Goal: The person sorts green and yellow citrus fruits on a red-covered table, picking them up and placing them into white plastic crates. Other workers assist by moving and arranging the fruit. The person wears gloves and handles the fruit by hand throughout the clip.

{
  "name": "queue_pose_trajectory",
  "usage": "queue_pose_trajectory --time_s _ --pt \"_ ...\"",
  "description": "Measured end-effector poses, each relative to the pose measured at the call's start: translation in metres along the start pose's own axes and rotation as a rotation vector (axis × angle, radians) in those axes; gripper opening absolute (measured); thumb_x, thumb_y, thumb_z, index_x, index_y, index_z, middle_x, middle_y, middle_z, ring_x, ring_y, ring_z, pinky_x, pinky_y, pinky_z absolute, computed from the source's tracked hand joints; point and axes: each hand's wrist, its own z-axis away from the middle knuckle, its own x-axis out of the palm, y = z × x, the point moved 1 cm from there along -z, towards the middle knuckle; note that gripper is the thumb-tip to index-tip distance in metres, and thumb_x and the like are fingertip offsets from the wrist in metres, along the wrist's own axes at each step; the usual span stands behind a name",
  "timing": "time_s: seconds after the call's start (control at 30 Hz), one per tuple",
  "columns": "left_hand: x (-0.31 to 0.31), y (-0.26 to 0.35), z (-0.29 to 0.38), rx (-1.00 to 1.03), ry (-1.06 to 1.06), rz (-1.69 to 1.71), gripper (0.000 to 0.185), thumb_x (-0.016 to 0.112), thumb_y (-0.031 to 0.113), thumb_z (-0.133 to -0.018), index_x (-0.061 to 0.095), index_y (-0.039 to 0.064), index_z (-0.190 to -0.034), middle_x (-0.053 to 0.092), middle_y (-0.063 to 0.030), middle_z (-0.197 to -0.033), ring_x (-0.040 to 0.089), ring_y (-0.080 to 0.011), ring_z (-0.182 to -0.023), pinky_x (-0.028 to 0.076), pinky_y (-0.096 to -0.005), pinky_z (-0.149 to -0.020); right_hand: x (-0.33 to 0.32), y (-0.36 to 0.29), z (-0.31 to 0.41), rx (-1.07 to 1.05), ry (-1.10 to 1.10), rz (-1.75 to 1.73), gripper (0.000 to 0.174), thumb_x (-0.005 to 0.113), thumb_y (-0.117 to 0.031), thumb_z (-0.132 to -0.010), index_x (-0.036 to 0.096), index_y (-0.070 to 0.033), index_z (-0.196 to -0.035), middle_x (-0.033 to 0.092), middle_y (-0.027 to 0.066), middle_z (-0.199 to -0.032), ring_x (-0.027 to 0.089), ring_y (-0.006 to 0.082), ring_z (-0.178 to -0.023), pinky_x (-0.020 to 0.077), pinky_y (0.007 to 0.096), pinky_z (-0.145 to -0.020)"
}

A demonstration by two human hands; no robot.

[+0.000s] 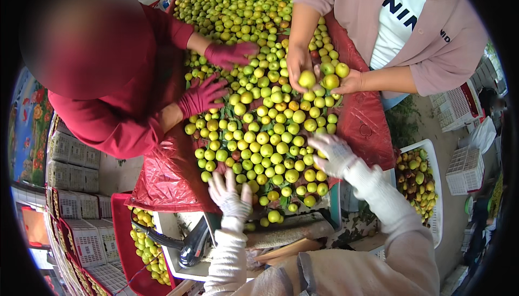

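Round green-yellow fruits (275, 137), possibly jujubes, cover the red plastic sheet (357, 121) in front of me. My left hand (230, 199), in a pale glove, rests with fingers apart at the near left edge of the fruits. On the right, my right hand (334, 156), in a similar glove, reaches in from the side with its fingers spread against the outer fruits. I see nothing held in either hand. Below the near edge lies a rolled, worn cloth (290, 231), with a few fruits and leaves just above it.
Across at left, a person's hands in maroon gloves (202, 95) touch the fruits. A person at right holds several fruits in bare hands (350, 81). A red crate (123, 231), a white basket (432, 154) and a black hair dryer (194, 243) are near me.
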Motion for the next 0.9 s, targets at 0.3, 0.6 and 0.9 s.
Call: queue_pose_trajectory --time_s 0.3,0.6,0.9 --pt "0.051 -0.031 0.008 -0.065 0.053 -0.118 0.078 0.062 0.052 -0.083 0.040 0.012 -0.147 0.023 -0.0258 -0.154 0.014 -0.0581 -0.138 0.020 -0.0633 -0.112 0.011 -0.010 -0.051 -0.016 -0.286 0.272 0.065 0.051 -0.044 -0.094 0.033 -0.012 -0.148 0.039 0.0182 -0.150 0.037 0.0308 -0.140 0.0306 0.0465 -0.114" --pt "0.049 -0.006 0.018 -0.007 -0.033 -0.109 0.071 0.056 0.041 -0.089 0.036 0.007 -0.149 0.028 -0.0226 -0.153 0.012 -0.0589 -0.139 0.017 -0.0642 -0.114 -0.010 0.022 -0.165 0.313 -0.103 0.248 0.065 0.060 -0.019 -0.089 0.033 -0.020 -0.148 0.042 0.0113 -0.150 0.051 0.0288 -0.130 0.0452 0.0472 -0.103" --pt "0.045 -0.003 0.015 -0.045 -0.013 -0.090 0.073 0.058 0.042 -0.086 0.038 0.009 -0.148 0.032 -0.0249 -0.151 0.015 -0.0580 -0.138 0.014 -0.0630 -0.114 -0.029 0.068 -0.015 0.141 0.133 -0.586 0.032 0.061 -0.021 -0.086 0.059 -0.010 -0.116 0.065 0.0131 -0.100 0.063 0.0206 -0.093 0.0497 0.0360 -0.082"
